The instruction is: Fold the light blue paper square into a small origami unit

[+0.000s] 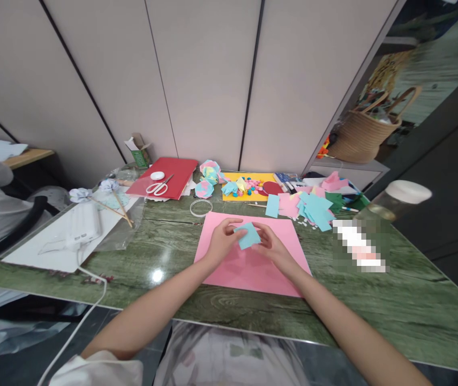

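Your left hand [224, 239] pinches the blue square [248, 238], thumb on its face, over the pink sheet [250, 276]; your right hand [272, 246] curves at the square's right edge, though I cannot tell whether it grips. Beyond, to the right, lie blue slips [317, 209]; scissors [157, 188] rest on red card [178, 174].

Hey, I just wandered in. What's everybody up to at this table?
A person is handling a small light blue paper above a larger pink sheet on the green table. The left hand grips its left side, while the right hand is at its right; how firmly that one holds is hard to tell. Farther back, white-handled scissors lie on a red sheet, and a pile of blue squares lies off to the right.
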`<state>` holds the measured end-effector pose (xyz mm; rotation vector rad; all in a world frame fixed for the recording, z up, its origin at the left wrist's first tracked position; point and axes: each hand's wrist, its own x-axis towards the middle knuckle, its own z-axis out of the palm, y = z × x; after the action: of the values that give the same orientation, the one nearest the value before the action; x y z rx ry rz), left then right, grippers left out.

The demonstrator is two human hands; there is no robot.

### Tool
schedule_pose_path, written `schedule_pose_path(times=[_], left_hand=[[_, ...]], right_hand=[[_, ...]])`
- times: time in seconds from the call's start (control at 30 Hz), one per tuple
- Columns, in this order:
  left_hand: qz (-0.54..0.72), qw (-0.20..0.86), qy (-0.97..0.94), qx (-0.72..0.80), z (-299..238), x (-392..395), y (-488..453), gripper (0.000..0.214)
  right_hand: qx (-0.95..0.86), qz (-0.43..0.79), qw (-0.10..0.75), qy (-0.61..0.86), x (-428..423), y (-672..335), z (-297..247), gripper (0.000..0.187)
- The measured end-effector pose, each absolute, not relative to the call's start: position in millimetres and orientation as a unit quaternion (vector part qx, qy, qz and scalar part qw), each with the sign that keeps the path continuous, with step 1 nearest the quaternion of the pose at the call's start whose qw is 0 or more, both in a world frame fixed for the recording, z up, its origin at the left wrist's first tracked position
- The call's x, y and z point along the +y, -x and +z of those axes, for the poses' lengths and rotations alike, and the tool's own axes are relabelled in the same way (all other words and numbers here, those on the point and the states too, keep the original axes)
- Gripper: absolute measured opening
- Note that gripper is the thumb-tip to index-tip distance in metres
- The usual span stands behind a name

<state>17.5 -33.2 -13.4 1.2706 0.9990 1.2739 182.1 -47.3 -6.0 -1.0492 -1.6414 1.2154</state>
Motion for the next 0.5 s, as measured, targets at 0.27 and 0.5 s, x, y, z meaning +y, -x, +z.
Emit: schedule_pose_path(times=[0.27, 0.5], left_hand=[[0.527, 0.512, -0.54, 0.41, -13.4, -36.7, -21.0, 0.029], [0.514, 0.525, -0.546, 0.403, -13.1, -35.9, -19.7, 0.036]], right_hand=[[-0.636, 0.469, 0.427, 0.44, -43.0, -181.7, -12.2, 0.017], [-0.646, 0.432, 0.441, 0.448, -43.1, -184.8, -11.7, 0.015]])
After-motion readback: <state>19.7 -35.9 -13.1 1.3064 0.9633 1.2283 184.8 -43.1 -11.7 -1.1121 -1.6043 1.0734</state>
